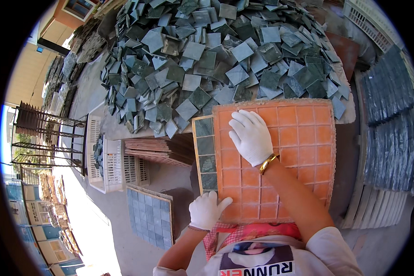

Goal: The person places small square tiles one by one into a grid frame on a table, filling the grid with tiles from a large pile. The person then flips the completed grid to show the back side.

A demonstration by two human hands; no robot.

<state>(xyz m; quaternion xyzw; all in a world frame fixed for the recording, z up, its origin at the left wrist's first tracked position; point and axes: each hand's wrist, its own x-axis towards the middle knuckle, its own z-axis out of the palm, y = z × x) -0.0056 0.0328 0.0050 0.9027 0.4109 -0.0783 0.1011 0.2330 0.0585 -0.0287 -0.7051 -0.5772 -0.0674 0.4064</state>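
An orange tray with a square grid (303, 152) lies at the near edge of a heaped table, close to my body. Sticking out from under its left side is a wood-edged panel (205, 149) with a column of dark green stone tiles; the tray hides the rest of it. My right hand (251, 138), in a white glove, lies flat on the tray's upper left part, fingers stretched out. At the near left corner, my gloved left hand (204, 210) grips the edge, its thumb over the tray and its fingers curled; their undersides are hidden.
A large pile of loose green-grey square tiles (202, 60) covers the table beyond. White plastic crates (106, 170) and a stack of reddish boards (158, 149) sit at left. A tiled panel (149, 216) leans below them. Plastic-wrapped stacks (391, 133) stand right.
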